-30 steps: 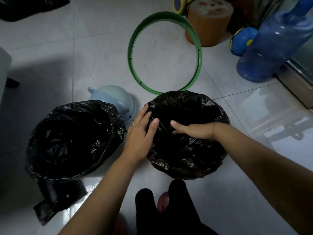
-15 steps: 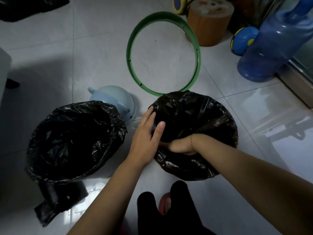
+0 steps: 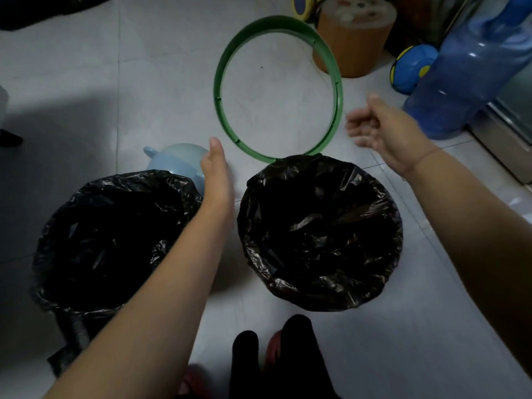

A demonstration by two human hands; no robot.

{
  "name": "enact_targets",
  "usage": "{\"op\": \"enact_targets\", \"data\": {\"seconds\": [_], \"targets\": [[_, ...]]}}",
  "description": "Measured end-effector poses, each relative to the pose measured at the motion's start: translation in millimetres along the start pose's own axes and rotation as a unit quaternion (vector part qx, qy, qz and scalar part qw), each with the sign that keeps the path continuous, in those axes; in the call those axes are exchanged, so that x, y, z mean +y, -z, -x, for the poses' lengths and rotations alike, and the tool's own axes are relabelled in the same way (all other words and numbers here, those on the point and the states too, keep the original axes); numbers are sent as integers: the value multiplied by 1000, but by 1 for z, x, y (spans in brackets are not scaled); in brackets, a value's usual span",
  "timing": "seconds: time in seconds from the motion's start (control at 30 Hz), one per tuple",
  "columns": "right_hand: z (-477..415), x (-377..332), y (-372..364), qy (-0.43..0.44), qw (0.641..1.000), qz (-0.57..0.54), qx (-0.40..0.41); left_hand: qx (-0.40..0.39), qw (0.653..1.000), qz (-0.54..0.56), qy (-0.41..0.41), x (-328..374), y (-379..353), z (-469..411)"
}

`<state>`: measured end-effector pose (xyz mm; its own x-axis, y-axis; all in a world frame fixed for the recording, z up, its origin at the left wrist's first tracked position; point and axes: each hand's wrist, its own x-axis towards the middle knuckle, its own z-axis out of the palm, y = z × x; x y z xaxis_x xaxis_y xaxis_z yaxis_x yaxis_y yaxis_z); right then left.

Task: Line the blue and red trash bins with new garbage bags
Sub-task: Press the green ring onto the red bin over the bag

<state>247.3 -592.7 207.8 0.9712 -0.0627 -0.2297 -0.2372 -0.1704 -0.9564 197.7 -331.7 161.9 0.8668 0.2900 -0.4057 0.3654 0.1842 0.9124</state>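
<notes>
Two bins stand on the tiled floor, each lined with a black garbage bag folded over its rim. The left bag (image 3: 112,240) has a loose tail hanging at its lower left. The right bag (image 3: 319,231) covers its bin completely, so no bin colour shows. A green plastic ring (image 3: 221,116) lies on the floor just beyond the right bin. My left hand (image 3: 216,171) hovers flat between the two bins, holding nothing. My right hand (image 3: 383,131) is raised beside the ring's right edge, fingers loosely curled and empty, slightly blurred.
A pale blue lid (image 3: 175,159) lies behind the left bin. An orange-brown tub (image 3: 357,41), a blue and yellow ball (image 3: 411,67) and a large blue water jug (image 3: 475,70) stand at the back right. A dark-trousered leg and a red slipper (image 3: 273,347) are at the bottom.
Both hands left the right bin's bag. The right hand came out of the bag and rose toward the green ring; the left hand moved up between the bins.
</notes>
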Motion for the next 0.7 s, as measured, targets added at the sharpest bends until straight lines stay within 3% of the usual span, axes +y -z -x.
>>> {"op": "enact_targets", "data": {"seconds": [0.07, 0.23, 0.33, 0.7], "targets": [[-25, 3, -3, -18, 998, 8, 67, -36, 998, 24, 35, 13, -6, -14], [-49, 7, -18, -122, 981, -152, -24, -91, 993, 74, 17, 38, -17, -24], [-51, 5, -18, -115, 967, -224, -41, -123, 989, 83, 24, 47, -13, -24], [3, -4, 33, -78, 963, -228, -122, -172, 984, 36, -28, 56, 11, 26]]}}
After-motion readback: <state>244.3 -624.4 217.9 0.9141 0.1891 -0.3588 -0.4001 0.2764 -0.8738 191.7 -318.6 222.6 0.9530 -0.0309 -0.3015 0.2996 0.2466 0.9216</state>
